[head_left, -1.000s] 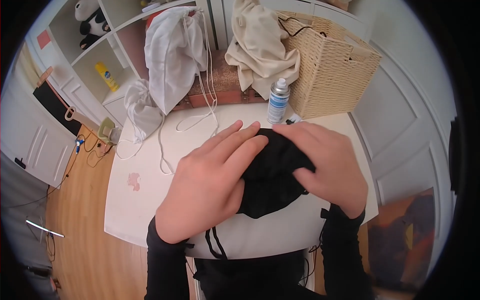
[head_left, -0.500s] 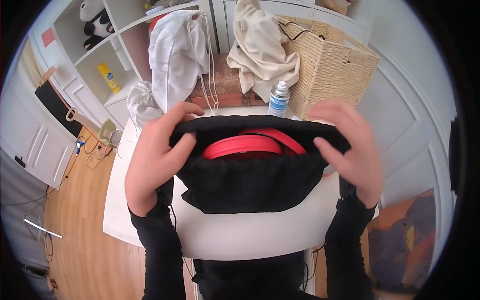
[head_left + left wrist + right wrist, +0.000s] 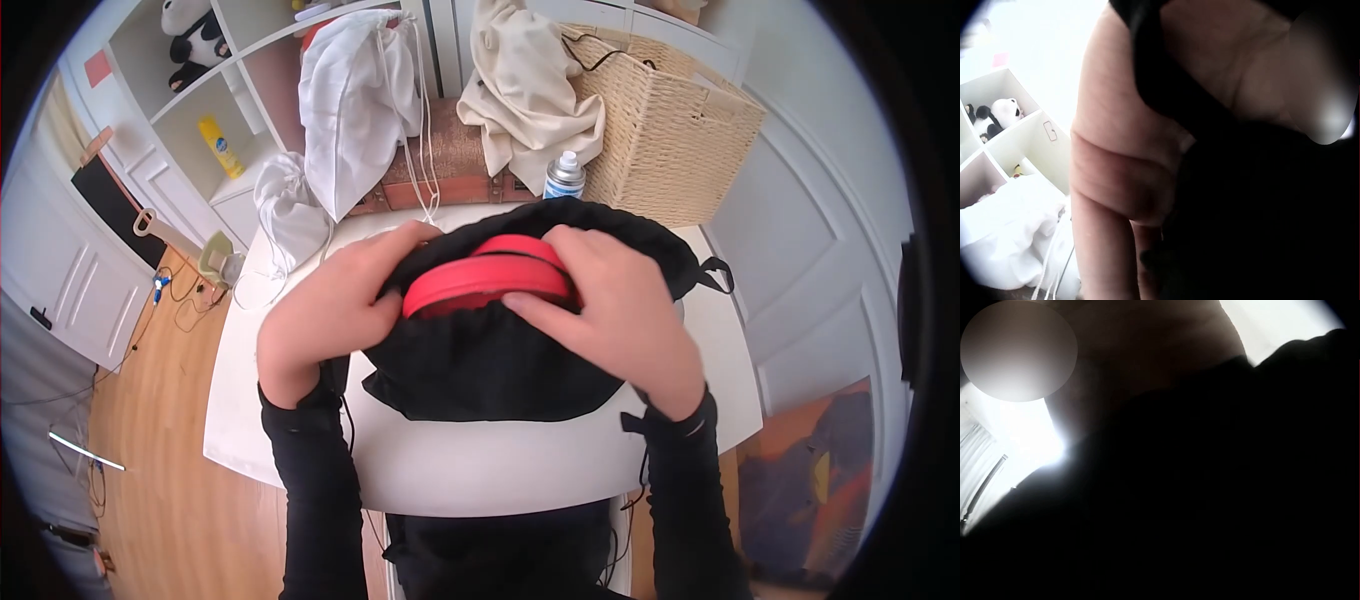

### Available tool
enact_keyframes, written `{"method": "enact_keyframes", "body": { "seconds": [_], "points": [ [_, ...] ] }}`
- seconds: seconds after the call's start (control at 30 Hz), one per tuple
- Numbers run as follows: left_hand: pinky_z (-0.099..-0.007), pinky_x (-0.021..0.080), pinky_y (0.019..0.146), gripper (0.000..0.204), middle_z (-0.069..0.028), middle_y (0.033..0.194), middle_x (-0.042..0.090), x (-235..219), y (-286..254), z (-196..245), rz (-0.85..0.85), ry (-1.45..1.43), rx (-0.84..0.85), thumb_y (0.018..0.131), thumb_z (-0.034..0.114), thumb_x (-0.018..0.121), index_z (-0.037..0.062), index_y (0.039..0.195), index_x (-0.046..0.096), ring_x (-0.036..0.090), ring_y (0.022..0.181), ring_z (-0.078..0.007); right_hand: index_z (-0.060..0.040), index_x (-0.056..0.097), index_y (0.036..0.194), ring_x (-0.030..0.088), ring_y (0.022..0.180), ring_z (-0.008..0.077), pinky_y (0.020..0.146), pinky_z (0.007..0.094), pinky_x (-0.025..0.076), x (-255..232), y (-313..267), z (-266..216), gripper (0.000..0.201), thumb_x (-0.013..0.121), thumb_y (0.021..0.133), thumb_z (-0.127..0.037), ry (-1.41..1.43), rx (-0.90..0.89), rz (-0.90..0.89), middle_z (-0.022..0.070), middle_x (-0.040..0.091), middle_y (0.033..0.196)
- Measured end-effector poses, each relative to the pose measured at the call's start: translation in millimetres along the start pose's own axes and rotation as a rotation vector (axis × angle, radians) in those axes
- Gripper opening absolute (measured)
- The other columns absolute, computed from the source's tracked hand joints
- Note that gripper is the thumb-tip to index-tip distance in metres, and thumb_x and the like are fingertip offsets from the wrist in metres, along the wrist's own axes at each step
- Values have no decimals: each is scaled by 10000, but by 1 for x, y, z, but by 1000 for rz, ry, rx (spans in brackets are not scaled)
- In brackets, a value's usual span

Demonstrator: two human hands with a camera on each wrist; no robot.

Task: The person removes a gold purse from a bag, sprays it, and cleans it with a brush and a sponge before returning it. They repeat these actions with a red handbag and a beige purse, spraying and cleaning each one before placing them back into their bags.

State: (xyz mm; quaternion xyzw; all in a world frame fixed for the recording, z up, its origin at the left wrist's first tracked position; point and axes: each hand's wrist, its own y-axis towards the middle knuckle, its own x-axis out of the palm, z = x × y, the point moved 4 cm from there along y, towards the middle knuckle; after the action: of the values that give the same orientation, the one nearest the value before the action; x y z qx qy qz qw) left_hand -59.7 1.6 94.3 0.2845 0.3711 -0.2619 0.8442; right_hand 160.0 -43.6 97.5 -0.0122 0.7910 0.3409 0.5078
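A black drawstring bag (image 3: 490,370) lies on the white table with its mouth open toward me. Inside it sit what look like red headphones (image 3: 485,283), their rounded edge and band showing between the bag's sides. My left hand (image 3: 335,305) grips the bag's mouth on the left, thumb inside and fingers behind the cloth. My right hand (image 3: 630,315) reaches into the opening and holds the headphones, its thumb over their front and its fingers at the far side. In the right wrist view, dark cloth (image 3: 1197,506) hides those fingertips.
Behind the bag stands a spray can (image 3: 565,176). Farther back are a white drawstring bag (image 3: 360,110), a smaller white bag (image 3: 292,205), a beige cloth bag (image 3: 530,100), a brown case (image 3: 445,165) and a woven basket (image 3: 665,140). The table (image 3: 440,465) shows in front.
The black bag has been spread open from a bunched shape, uncovering the red headphones. My right hand has moved left from the bag's rim onto them; my left hand stays at the rim.
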Motion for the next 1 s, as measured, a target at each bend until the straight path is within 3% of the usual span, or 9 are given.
{"method": "enact_keyframes", "body": {
  "seconds": [0.17,0.27,0.33,0.43,0.53,0.73,0.77,0.9,1.0],
  "points": [
    [-383,477,889,659,-190,1052,639,2,4,16,61,-36,21,691,-110,474,60,1328,478,622,1008,-354,2,550,937,645,791,366,691,456,508,9,8,23,288,696,815,-213,235,129,33,160,651,810],
    [-383,481,883,688,-167,1054,645,3,3,10,45,-100,17,693,-100,507,73,1357,459,633,1004,-316,13,582,979,689,741,255,663,345,517,2,8,44,150,598,833,-13,762,254,100,142,681,814],
    [-384,484,867,680,-153,1058,645,8,1,0,-18,-45,-9,699,-79,547,76,1355,459,636,993,-290,17,592,990,686,730,209,666,312,515,-9,9,53,171,581,820,40,716,296,127,131,685,821],
    [-378,488,836,673,-172,1066,640,21,10,-15,-293,-74,-278,700,-28,616,73,1348,465,634,976,-310,18,600,991,679,711,174,672,291,513,-19,8,64,188,601,807,60,657,290,161,116,681,810],
    [-348,501,860,736,-176,1133,623,41,19,-20,-423,28,-226,710,18,702,92,1390,432,623,1030,-296,-2,603,1024,680,753,176,708,289,515,-25,5,71,274,715,775,-26,583,212,17,110,684,846],
    [-384,492,845,739,-208,1142,634,68,23,-24,-400,-33,-150,706,13,663,112,1400,428,630,1042,-369,-33,509,1244,647,999,233,889,331,494,-26,-3,59,672,857,679,-144,532,-40,-195,100,668,1033],
    [-377,493,849,736,-199,1142,640,71,24,-26,-419,-50,-173,704,10,667,120,1396,441,635,1038,-358,-57,475,1303,664,1024,301,905,361,505,-14,0,62,787,872,637,-192,470,-101,-186,139,683,1064],
    [-346,491,866,676,-155,1121,671,77,29,-35,-430,-92,-245,701,12,694,131,1343,520,650,1012,-292,-105,494,1292,662,952,382,824,407,531,6,4,54,856,895,564,-305,215,47,-263,183,693,1007],
    [-326,486,880,605,-125,1108,689,81,31,-51,-512,-116,-307,713,38,720,117,1293,567,651,1002,-247,-97,552,1196,675,901,369,779,412,533,7,8,52,755,897,561,-315,126,85,-270,162,701,931]
  ]
}}
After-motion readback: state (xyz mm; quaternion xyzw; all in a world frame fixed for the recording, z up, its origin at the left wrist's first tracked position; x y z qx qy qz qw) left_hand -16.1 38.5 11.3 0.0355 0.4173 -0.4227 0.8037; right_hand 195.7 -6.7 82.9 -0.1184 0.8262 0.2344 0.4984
